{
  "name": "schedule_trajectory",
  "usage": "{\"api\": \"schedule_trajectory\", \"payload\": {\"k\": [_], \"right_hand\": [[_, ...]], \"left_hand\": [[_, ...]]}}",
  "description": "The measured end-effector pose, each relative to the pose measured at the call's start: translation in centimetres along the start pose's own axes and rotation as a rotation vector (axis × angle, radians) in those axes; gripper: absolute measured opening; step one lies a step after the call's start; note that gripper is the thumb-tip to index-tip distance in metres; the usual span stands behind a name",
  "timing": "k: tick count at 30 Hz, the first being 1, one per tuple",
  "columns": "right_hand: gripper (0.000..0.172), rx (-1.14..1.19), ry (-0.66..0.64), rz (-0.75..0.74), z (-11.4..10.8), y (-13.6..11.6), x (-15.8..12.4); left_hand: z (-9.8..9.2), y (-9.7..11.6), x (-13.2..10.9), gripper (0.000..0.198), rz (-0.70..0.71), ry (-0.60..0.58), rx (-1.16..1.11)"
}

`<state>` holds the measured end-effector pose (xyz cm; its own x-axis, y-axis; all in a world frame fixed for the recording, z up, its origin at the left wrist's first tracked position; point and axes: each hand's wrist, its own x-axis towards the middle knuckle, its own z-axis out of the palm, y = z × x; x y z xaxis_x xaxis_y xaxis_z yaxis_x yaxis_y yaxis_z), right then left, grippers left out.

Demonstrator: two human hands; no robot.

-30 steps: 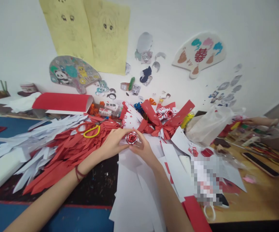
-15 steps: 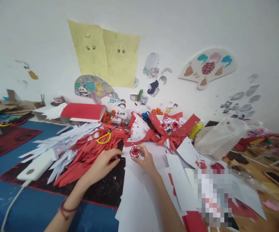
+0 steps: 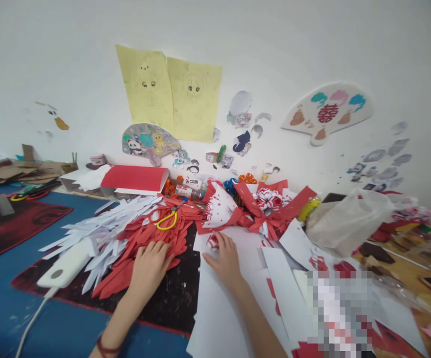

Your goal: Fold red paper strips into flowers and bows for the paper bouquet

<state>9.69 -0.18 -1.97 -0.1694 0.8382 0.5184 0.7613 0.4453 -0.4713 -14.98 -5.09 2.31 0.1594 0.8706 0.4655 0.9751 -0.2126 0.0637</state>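
Note:
My left hand (image 3: 149, 262) lies flat with fingers spread on the pile of red paper strips (image 3: 137, 238), holding nothing. My right hand (image 3: 223, 258) rests on the white paper sheets (image 3: 219, 308), its fingers curled round a small red and white paper flower (image 3: 212, 241) that shows just past the fingertips. Yellow-handled scissors (image 3: 166, 220) lie on the red strips just beyond my left hand.
White paper strips (image 3: 99, 231) and a white power bank (image 3: 65, 263) with its cable lie to the left. Red paper bouquets (image 3: 260, 206), a red box (image 3: 135, 180), glue bottles and a plastic bag (image 3: 346, 219) stand behind. Drawings hang on the wall.
My left hand let go of the paper flower and moved left onto the red strips. My right hand lowered the flower to the white sheets. The view shifted left and up.

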Motion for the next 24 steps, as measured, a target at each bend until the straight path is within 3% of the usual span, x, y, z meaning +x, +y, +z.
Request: {"api": "schedule_trajectory", "payload": {"k": [5, 11, 17, 20, 24], "right_hand": [[0.049, 0.041, 0.067, -0.014, -0.7, -0.5, 0.1], [0.031, 0.237, 0.111, -0.03, -1.3, -1.0, 0.4], [0.024, 0.463, 0.043, -0.007, -0.6, -2.1, 0.0], [0.021, 0.579, -0.031, 0.068, -0.1, -2.4, 0.0], [0.029, 0.894, -0.106, 0.221, 0.3, -2.8, 0.1]], "left_hand": [[1.5, 0.9, 1.1, 0.016, 0.077, -0.086, 0.148], [0.9, 1.1, 1.2, 0.02, -0.01, 0.023, 0.13], [1.0, 1.7, 1.8, 0.022, 0.004, 0.088, 0.115], [1.0, 3.1, 1.6, 0.025, 0.037, 0.134, 0.064], [1.4, 6.2, 0.6, 0.036, 0.222, 0.235, -0.04]]}}
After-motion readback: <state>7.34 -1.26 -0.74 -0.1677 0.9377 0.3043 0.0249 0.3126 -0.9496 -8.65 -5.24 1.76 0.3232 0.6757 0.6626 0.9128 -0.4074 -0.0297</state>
